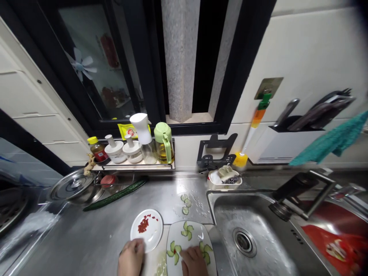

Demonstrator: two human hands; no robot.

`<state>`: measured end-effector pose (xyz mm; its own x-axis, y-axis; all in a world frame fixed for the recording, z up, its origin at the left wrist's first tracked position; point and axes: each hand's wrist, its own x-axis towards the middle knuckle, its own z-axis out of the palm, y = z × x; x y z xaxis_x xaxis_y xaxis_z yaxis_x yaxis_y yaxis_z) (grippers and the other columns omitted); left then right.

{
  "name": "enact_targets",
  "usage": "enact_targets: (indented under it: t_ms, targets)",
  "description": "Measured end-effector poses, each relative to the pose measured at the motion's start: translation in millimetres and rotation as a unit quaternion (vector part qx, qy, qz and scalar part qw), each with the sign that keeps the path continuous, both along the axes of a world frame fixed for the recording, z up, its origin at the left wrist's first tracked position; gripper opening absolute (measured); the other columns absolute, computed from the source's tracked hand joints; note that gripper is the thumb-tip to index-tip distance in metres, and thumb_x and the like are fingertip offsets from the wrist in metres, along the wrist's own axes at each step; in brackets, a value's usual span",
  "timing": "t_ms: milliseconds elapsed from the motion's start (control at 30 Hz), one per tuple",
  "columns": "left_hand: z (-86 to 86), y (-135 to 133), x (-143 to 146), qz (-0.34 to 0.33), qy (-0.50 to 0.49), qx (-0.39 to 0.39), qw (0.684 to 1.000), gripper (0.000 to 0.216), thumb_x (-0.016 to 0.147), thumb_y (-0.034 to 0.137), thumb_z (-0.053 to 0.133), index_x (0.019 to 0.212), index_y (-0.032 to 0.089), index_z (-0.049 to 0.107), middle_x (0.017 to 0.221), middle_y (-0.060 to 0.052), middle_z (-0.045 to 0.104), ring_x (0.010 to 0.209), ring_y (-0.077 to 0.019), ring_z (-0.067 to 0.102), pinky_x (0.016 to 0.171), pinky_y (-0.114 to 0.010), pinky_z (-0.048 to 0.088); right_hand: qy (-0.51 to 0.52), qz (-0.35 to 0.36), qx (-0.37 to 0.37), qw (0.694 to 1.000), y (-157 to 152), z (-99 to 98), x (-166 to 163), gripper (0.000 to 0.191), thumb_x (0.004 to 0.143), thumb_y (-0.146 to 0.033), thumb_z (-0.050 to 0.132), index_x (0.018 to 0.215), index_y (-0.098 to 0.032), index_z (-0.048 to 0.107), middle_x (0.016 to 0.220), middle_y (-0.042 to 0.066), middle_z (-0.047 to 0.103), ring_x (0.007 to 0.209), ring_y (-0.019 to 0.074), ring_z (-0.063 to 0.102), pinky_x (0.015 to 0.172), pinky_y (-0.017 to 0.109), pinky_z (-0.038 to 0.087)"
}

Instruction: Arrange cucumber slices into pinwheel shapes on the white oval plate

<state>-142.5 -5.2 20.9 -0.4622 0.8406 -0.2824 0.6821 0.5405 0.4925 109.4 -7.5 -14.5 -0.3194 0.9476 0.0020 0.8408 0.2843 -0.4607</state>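
My left hand (130, 257) rests at the near edge of a small round white plate (151, 234) that carries chopped red bits (143, 224); its fingers are curled against the rim. My right hand (193, 261) lies on a larger white plate (184, 239), fingers bent down among cucumber slices (187, 230) arranged in flower shapes. Three loose cucumber slices (186, 204) lie on the steel counter just beyond the plates. What the fingertips pinch, if anything, is hidden.
A long cucumber (116, 195) lies on the counter at left beside a pot lid (71, 186). A rack of bottles and jars (135, 147) stands at the back. A sink (250, 230) with a faucet (299, 195) is on the right, a soap dish (224, 178) behind it.
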Motion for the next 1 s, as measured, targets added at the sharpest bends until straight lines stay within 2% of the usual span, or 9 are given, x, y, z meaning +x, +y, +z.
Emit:
enact_targets:
  t_ms: [167,367,600,833,1000]
  targets:
    - [5.0,14,-23,-0.005,0.045,0.010,0.999,0.034,0.086,0.033,0.040,0.097,0.022,0.070,0.111,-0.006,0.069,0.098,-0.0187,0.065,0.087,-0.028,0.045,-0.019,0.021,0.001,1.000,-2,-4.9,4,0.033,0.073,-0.010,0.052,0.096,-0.024,0.070,0.089,0.005,0.068,0.090,0.0227,0.053,0.087,0.034,0.042]
    - [4.0,26,-22,-0.040,0.063,-0.011,0.997,0.035,0.088,0.033,0.039,0.099,0.024,0.071,0.109,-0.006,0.068,0.093,-0.0177,0.066,0.080,-0.026,0.046,-0.034,0.022,0.018,0.999,-4,-7.0,4,0.033,0.069,-0.008,0.053,0.093,-0.024,0.070,0.088,0.004,0.067,0.091,0.0221,0.053,0.089,0.032,0.041]
    - [4.6,30,-24,-0.069,0.074,-0.020,0.995,0.034,0.088,0.030,0.038,0.096,0.023,0.071,0.106,-0.005,0.070,0.096,-0.0160,0.065,0.085,-0.024,0.044,-0.042,0.011,0.020,0.999,-5,-3.2,4,0.033,0.068,-0.006,0.053,0.091,-0.024,0.069,0.089,0.003,0.067,0.091,0.0217,0.053,0.089,0.032,0.041]
    - [6.8,24,-28,-0.071,0.057,0.002,0.996,0.034,0.088,0.032,0.039,0.091,0.023,0.071,0.104,-0.005,0.071,0.094,-0.0170,0.066,0.086,-0.025,0.044,-0.031,0.022,0.012,0.999,-3,-2.3,5,0.032,0.068,-0.007,0.053,0.091,-0.024,0.069,0.089,0.004,0.067,0.090,0.0222,0.054,0.086,0.033,0.041]
    - [0.7,11,-32,-0.053,0.020,0.020,0.998,0.029,0.083,0.036,0.046,0.085,0.025,0.072,0.099,-0.003,0.073,0.093,-0.0188,0.067,0.085,-0.026,0.046,-0.037,0.015,0.000,0.999,-3,-4.7,5,0.031,0.069,-0.009,0.054,0.092,-0.024,0.069,0.090,0.004,0.068,0.093,0.0227,0.054,0.088,0.034,0.041]
